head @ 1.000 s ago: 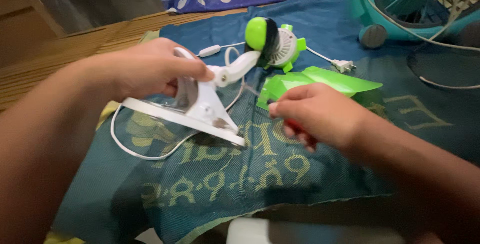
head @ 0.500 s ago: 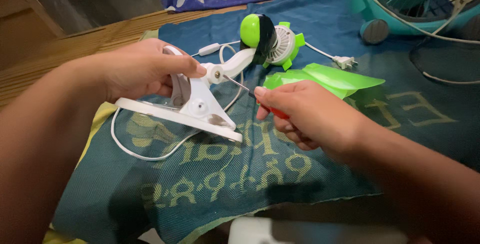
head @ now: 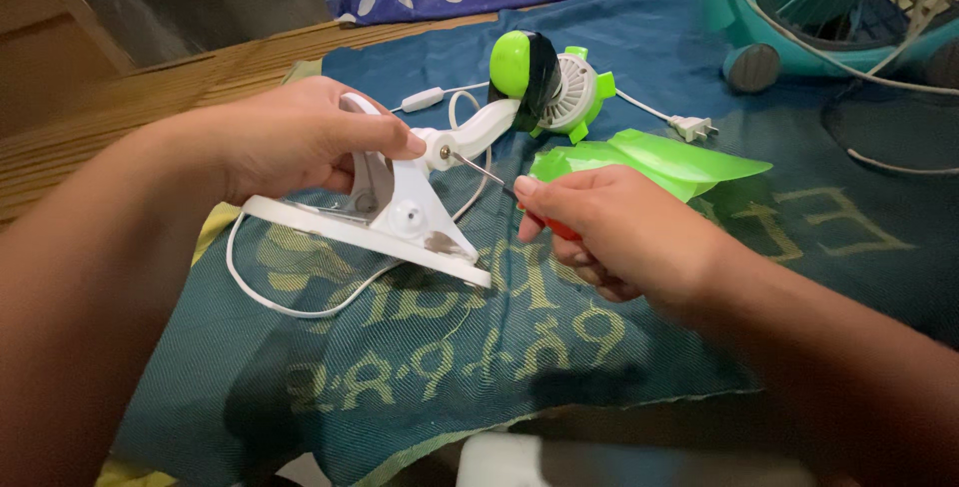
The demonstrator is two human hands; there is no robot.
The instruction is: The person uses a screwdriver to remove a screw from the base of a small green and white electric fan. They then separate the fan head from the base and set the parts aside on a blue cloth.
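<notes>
My left hand (head: 295, 135) grips the upright of a small white fan stand (head: 400, 212), tipped on the edge of its round base. A white arm joins the stand to a green and white motor head (head: 544, 82) lying on the cloth. My right hand (head: 609, 227) holds a screwdriver (head: 481, 173) with a red handle. Its metal tip touches the screw at the stand's pivot joint (head: 445, 151). A green fan blade piece (head: 654, 159) lies just behind my right hand.
A white power cord (head: 290, 302) with an inline switch and plug (head: 691, 127) loops around the stand on a dark teal woven cloth (head: 450, 347). A teal fan (head: 839, 7) stands at the back right. Wooden floor and a patterned purple fabric lie beyond.
My right hand brought the screwdriver up from the cloth and set its tip on the pivot screw. The stand has shifted slightly in my left hand.
</notes>
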